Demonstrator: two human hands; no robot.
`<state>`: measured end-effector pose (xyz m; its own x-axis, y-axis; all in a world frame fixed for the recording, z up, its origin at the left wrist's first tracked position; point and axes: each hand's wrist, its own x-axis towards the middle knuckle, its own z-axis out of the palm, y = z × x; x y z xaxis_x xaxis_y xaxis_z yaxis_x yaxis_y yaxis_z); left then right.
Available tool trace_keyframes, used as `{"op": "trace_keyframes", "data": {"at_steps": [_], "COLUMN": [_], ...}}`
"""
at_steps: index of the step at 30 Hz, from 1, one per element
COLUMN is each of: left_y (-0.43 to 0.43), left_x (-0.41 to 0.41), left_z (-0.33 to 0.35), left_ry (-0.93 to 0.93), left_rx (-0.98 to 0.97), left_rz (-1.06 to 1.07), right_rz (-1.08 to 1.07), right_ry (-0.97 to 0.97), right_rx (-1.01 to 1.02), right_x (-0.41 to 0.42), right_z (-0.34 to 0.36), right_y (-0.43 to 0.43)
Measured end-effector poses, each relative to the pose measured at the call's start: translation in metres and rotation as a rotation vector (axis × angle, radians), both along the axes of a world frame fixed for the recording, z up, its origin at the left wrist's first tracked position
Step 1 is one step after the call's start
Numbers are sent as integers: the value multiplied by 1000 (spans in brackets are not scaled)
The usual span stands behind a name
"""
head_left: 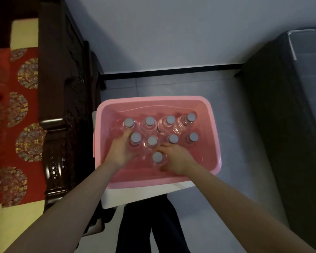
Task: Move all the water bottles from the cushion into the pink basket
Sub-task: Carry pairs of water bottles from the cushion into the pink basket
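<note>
- Bottles (170, 119): nine, clear with grey caps, in your pink basket (153, 98).
- Your left hand (119, 152) grips the nine-o'clock bottle (136, 138); your right hand (177, 158) curls round the six-o'clock bottle (157, 157).

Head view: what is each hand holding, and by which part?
The left hand grips the second row's leftmost bottle around its body, below the cap. The right hand grips the nearest bottle likewise.

Grey tiled floor (235, 106), white wall (171, 30)
</note>
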<state>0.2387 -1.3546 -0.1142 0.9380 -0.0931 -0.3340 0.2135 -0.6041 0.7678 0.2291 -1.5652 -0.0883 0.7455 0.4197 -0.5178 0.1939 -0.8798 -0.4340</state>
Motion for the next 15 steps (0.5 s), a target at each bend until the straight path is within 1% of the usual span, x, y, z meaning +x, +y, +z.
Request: {"op": "trace_keyframes", "data": {"at_steps": [2,5,8,11,15], "left_y": [-2,-1,-2,-3,2], "left_x": [-1,-1,-1,-1,-2], "left_z": [-10,-17,-21,-19,-17], "left_ry": [-34,-19,-36,-92,-116], "left_rx": [83,145,156,146,148], "left_rz": [-21,-29,-38,-36,-73], "right_rz": [54,18,31,34,23], "right_ry": [-31,-42,-38,-32,-50], "right_rx": [-69,-77,-76,-96,-150], "right_x": [-5,0,6,2,-3], "right_z": [-4,-3,-2,-3,1], "right_y": [-1,-1,-3,-1,3]}}
